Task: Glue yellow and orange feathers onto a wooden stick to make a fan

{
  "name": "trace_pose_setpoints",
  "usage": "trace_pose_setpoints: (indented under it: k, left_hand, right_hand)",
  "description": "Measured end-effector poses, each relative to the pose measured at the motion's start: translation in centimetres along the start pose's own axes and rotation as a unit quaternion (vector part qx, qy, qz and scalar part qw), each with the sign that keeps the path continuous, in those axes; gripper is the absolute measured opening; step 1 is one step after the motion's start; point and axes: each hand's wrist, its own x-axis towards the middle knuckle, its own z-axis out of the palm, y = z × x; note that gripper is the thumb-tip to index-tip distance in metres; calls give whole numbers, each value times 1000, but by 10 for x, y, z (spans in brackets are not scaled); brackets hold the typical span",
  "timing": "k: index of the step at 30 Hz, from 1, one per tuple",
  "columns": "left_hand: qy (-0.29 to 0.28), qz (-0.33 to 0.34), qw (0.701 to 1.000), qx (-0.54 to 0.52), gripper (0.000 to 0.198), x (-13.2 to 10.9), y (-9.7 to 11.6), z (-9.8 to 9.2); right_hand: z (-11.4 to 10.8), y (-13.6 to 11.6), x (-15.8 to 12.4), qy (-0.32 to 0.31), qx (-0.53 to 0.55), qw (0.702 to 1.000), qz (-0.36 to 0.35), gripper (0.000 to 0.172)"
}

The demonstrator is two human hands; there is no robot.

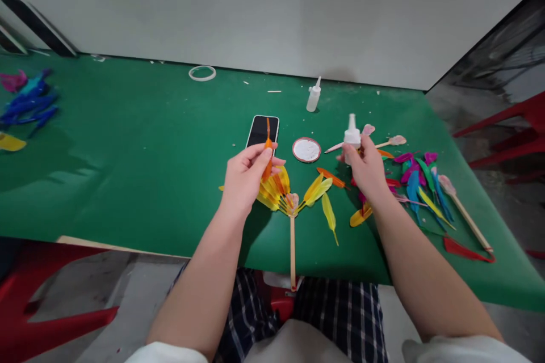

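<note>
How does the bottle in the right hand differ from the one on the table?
The right hand holds the first bottle, while the second bottle stands on the table. The first bottle's body is mostly hidden by the hand; the second bottle's body shows. Both taper towards the top.

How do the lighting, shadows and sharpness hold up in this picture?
Head view: light is soft, with a shadow on the table beside the left forearm; head view: blue feathers at the far left look blurrier than the central yellow feathers; head view: wide-angle stretch shows toward the edges.
</note>
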Motion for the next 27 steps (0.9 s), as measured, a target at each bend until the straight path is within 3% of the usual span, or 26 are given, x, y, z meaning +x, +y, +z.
trace_pose_setpoints:
  k: [2, 5, 9, 12, 16, 27]
  left_hand:
    - [-15, -12, 1000, 8, 25, -1, -1, 3]
    - [-23, -18, 1000, 12, 26, -3, -3, 5]
    - [-19, -15, 1000, 18, 28, -3, -5, 6]
    - [-25, -19, 999, 28, 30, -4, -6, 7]
    - [-29, -29, 999, 33, 32, -5, -7, 9]
    - [-38, -36, 997, 54, 37, -7, -9, 11]
  right_hand:
    - [-6, -11, -5, -30, -19, 999, -5, 30]
    - [-11, -24, -12, -25, -47, 998, -34, 29]
    - [-13, -29, -20, -26, -31, 999, -10, 31]
    - [-13, -30, -24, -43, -46, 997, -34, 29]
    - [-14, -32, -27, -26, 3, 996, -86, 27]
    - [-16, -35, -32, -29, 85, 990, -112, 28]
